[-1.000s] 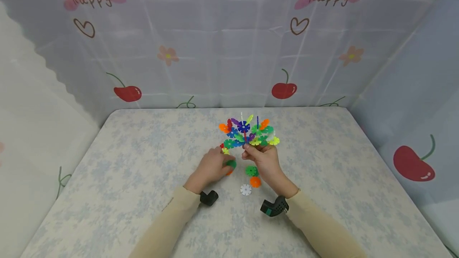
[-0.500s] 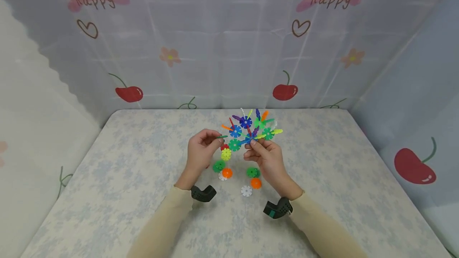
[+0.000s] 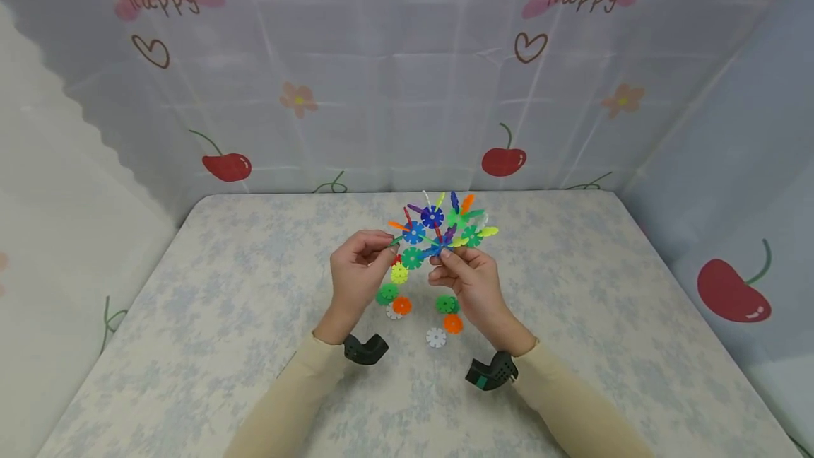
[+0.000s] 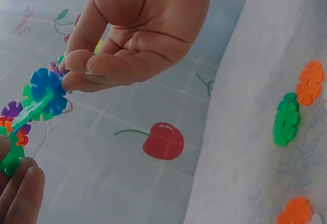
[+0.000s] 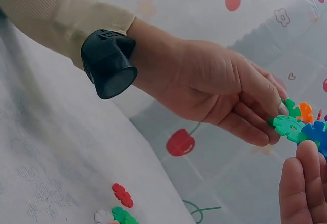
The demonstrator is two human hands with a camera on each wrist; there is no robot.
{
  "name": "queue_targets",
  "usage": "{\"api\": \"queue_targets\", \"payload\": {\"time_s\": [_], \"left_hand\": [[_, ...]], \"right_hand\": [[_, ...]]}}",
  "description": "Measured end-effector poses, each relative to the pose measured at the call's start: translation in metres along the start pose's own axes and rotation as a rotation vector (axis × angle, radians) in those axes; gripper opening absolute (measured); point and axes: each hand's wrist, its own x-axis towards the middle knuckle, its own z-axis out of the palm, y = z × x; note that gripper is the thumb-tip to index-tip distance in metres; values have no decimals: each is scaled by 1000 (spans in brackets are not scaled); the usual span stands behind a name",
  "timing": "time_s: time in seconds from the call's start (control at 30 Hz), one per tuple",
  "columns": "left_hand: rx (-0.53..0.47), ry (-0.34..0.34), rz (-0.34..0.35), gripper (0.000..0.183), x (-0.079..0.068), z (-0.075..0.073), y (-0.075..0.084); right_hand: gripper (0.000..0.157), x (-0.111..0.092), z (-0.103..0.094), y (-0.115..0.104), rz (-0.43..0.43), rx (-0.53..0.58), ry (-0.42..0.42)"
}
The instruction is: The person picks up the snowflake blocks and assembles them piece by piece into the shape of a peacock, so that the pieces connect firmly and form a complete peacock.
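While loose discs (image 3: 449, 304) lie below & btwn L hand (image 3: 358, 267) and R hand (image 3: 469, 278), L pinches a green disc (image 3: 397, 239), R grips the multicol. assembly (image 3: 450, 233) just beside it; step now is prob. joining, so next move needs slots aligned. Under both hands, tabletop (image 3: 254, 260) is pale, patterned; beyond them hangs cherry-print curtain (image 3: 394, 119).

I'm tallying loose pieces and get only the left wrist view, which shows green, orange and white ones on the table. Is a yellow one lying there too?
Observer: Yes, the head view shows a yellow snowflake disc on the table, seen between the left hand and the right hand.
Operator: Any other colour I'm missing there?
Observer: Red: the right wrist view shows a red snowflake disc.
Operator: Which visible loose piece is nearest the person?
Observer: In the head view, a white snowflake disc.
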Motion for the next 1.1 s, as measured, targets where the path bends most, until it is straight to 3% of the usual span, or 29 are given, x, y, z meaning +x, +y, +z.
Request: {"api": "queue_targets", "payload": {"time_s": [0.4, 0.77, 1.1], "left_hand": [[62, -10, 50, 10, 3, -3, 1], [27, -73, 10, 6, 2, -2, 2], [174, -78, 55, 9, 2, -4, 1]], "right_hand": [[26, 0, 0, -4, 35, 11, 0], [26, -2, 1, -5, 15, 43, -9], [19, -4, 5, -6, -48, -91, 63]]}}
